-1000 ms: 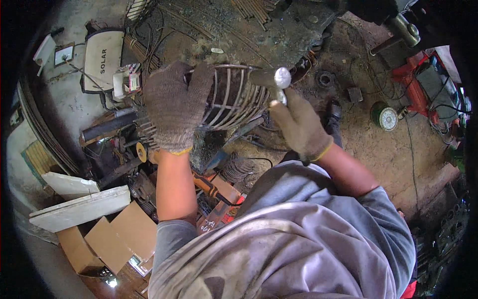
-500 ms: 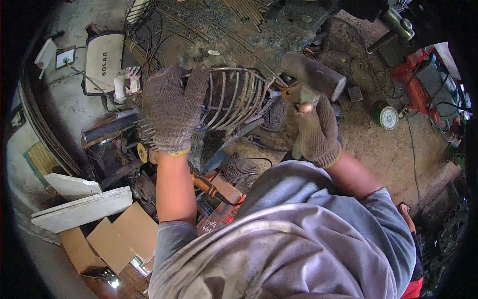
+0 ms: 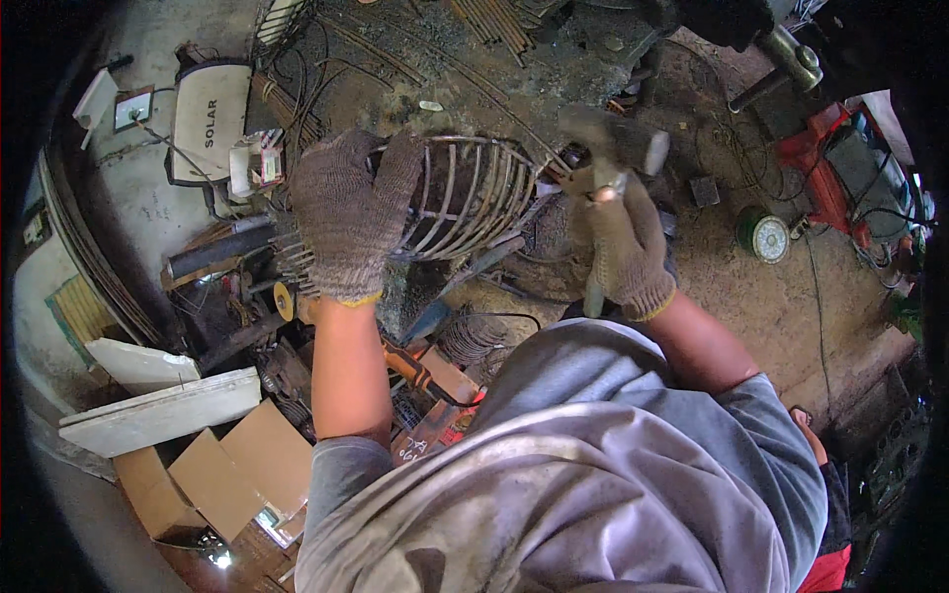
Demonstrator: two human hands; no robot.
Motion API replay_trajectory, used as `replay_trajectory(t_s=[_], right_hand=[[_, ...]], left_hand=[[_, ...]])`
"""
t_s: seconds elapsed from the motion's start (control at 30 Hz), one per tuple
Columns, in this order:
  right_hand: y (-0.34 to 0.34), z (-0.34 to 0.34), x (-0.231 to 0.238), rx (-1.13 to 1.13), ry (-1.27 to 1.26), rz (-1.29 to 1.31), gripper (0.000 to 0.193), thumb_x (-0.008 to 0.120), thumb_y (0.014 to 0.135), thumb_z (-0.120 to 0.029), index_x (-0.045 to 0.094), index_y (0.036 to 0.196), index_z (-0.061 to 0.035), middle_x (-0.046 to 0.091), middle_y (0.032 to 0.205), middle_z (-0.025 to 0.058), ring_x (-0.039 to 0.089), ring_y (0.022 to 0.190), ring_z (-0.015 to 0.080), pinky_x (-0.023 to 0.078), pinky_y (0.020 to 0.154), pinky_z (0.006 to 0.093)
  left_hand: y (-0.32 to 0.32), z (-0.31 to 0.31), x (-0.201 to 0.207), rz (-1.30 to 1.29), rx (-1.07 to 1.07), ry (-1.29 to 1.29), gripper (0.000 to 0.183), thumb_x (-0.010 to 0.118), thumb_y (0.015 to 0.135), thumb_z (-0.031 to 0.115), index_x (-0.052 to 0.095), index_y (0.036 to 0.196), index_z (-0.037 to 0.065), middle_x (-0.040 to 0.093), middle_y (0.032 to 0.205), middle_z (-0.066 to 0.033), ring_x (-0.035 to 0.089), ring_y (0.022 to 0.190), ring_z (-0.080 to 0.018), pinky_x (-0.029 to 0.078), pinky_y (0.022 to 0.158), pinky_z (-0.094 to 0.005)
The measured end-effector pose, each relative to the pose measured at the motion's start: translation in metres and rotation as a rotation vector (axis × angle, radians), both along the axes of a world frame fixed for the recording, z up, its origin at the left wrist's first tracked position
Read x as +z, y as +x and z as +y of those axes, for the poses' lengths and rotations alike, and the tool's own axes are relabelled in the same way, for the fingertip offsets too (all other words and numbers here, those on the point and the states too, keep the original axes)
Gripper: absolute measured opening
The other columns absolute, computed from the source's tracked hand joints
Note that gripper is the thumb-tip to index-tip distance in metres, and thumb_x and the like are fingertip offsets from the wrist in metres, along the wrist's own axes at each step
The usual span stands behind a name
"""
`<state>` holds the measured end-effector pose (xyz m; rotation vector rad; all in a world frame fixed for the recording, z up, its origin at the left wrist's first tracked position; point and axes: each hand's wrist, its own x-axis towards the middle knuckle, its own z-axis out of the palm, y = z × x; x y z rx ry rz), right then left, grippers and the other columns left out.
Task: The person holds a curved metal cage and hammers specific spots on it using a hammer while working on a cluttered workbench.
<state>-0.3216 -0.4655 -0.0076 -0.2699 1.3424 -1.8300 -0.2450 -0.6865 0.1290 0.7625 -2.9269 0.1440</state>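
Note:
A cage-like basket of curved metal bars (image 3: pixel 481 193) lies tilted in front of me, its narrower side pointing right. My left hand (image 3: pixel 351 212), in a brown knit glove, is closed over the basket's left end, thumb along its upper rim. My right hand (image 3: pixel 625 242), gloved the same way, is wrapped round the handle of a hammer (image 3: pixel 613 136). The hammer's heavy head is blurred and hovers just right of the basket, apart from it. The handle's lower end shows below my right fist. Fingers of the left glove are partly hidden behind the bars.
An orange angle grinder (image 3: pixel 420 374) lies below the basket beside coiled wire (image 3: pixel 474 338). Cardboard boxes (image 3: pixel 242 460) and white boards (image 3: pixel 163 410) are at lower left. Metal rods (image 3: pixel 489 30) lie on the floor ahead. A red machine (image 3: pixel 820 168) and a round green-edged tin (image 3: pixel 766 237) stand right.
The hammer in my right hand has shifted slightly left and up, toward the basket. My left hand keeps its hold, and the basket has barely moved.

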Motion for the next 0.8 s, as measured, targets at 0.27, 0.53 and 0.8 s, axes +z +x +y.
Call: replay_trajectory(t_s=[0.27,0.53,0.8], right_hand=[[0.005,-0.011,0.008,0.153,0.185,0.466,0.045,0.047,0.099,-0.042,0.054,0.115,-0.0004,0.063,0.087,0.0235,0.062,0.083,0.0402,0.047,0.073,0.0465],[0.008,-0.001,0.003,0.035,0.129,0.166,0.035,0.051,0.097,-0.033,0.057,0.112,-0.0018,0.062,0.082,0.0183,0.063,0.077,0.0349,0.047,0.070,0.0459],[0.008,-0.011,0.001,0.196,0.176,0.346,0.041,0.050,0.097,-0.035,0.055,0.116,0.0014,0.063,0.089,0.0241,0.063,0.083,0.0391,0.047,0.075,0.0452]], left_hand=[[-0.005,0.006,0.006,0.008,-0.001,0.025,0.040,0.067,0.086,0.039,0.068,0.084,0.000,0.065,0.079,-0.0186,0.063,0.075,-0.0356,0.047,0.069,-0.0437],[0.001,0.002,-0.002,0.037,-0.034,-0.067,0.038,0.068,0.086,0.038,0.068,0.084,0.000,0.065,0.078,-0.0190,0.062,0.075,-0.0363,0.046,0.068,-0.0444],[0.000,0.005,0.000,0.067,-0.045,-0.015,0.037,0.068,0.086,0.036,0.068,0.083,-0.001,0.066,0.077,-0.0179,0.063,0.074,-0.0353,0.047,0.069,-0.0433]])
